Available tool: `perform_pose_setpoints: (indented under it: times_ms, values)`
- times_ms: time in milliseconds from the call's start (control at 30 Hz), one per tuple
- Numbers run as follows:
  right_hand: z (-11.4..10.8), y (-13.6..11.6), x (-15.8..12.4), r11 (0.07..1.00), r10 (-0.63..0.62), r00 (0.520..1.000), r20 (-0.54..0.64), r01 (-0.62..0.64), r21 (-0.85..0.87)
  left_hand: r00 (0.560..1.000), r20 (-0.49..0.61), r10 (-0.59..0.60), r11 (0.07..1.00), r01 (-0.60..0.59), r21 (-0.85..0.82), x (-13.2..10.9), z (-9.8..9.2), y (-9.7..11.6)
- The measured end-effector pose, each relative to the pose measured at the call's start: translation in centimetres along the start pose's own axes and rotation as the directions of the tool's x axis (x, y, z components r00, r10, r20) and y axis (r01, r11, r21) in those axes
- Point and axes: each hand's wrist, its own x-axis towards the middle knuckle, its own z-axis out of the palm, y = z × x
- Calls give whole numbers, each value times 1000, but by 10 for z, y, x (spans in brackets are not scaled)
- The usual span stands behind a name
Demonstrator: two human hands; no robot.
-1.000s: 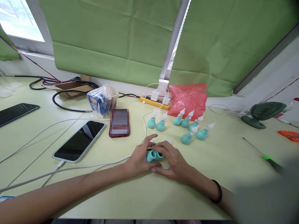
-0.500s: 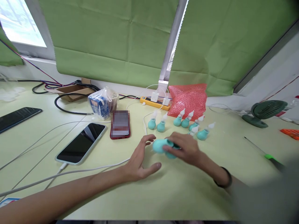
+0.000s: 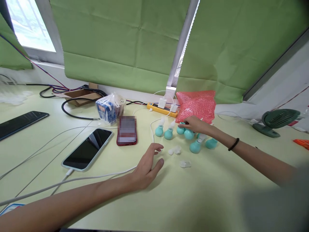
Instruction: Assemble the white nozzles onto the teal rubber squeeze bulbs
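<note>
My right hand [image 3: 194, 124] reaches to the row at the back, its fingers closed on a teal squeeze bulb [image 3: 180, 130] with an open neck. Just below those fingers sits another teal bulb [image 3: 189, 134], its top hidden by the hand. Palm inward on the table, my left hand [image 3: 147, 166] is open and empty, thumb and fingers apart. Near its fingertips lie small translucent pieces [image 3: 175, 150] and a clear nozzle piece [image 3: 185, 164]. Two bulbs with clear tips [image 3: 168, 134] stand left of the row; a tipped bulb [image 3: 195, 147] and several partly hidden ones lie under my right forearm.
Behind the bulbs lie a pink bubble-wrap pouch [image 3: 196, 104] and a yellow power strip [image 3: 161, 109]. To the left are a red-cased phone [image 3: 126, 130], a charging phone [image 3: 88, 149], a bagged blue box [image 3: 106, 111] and white cables. A green fan [image 3: 277, 120] stands right.
My right hand has moved from beside my left hand to the back row, carrying teal bulbs with it. Translucent pieces now show where it was. My left hand stays open in place.
</note>
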Motion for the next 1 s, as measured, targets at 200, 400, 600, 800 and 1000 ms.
perform_pose_setpoints:
  times_ms: [200, 400, 600, 800, 1000]
  values:
    - [5, 8, 5, 1000, -17, 996, 84, 15, 25, 1000, 16, 15, 1000, -15, 18, 0, 0, 0]
    - [1, 7, 1, 997, 33, 983, 179, -46, 70, 998, 36, 43, 997, -45, 55, -1, 1, -1]
    - [-6, 1, 0, 988, 74, 974, 216, -100, 114, 998, 54, 31, 996, -35, 87, -1, 0, -1]
    - [-5, 11, 1, 975, 93, 963, 253, -139, 172, 998, 51, 26, 994, -31, 103, 0, 1, -1]
    - [-4, 11, 2, 965, 108, 964, 244, -161, 207, 998, 61, 26, 993, -33, 116, 0, 1, -1]
